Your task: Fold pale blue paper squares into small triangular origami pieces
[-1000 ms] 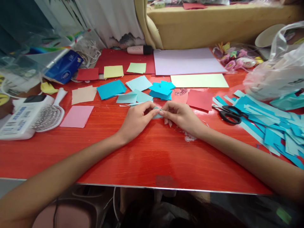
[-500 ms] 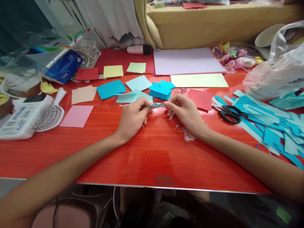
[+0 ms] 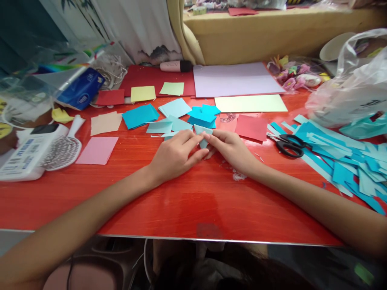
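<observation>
Between my two hands is a small piece of folded pale-blue paper, held above the red table. My left hand pinches it from the left, and my right hand grips it from the right with thumb and finger. Fingers cover much of the paper's lower part. Just behind lie loose pale-blue sheets and bright blue paper squares. A stack of blue squares rests farther left, and a red square lies beyond my right hand.
Black-handled scissors and a heap of blue paper strips lie on the right, near a plastic bag. On the left are a hairbrush, a white box and a pink square. A lilac sheet lies at the back.
My hands have come closer together, and the folded paper has turned from nearly edge-on to show a pointed, triangular face. My left hand has shifted right.
</observation>
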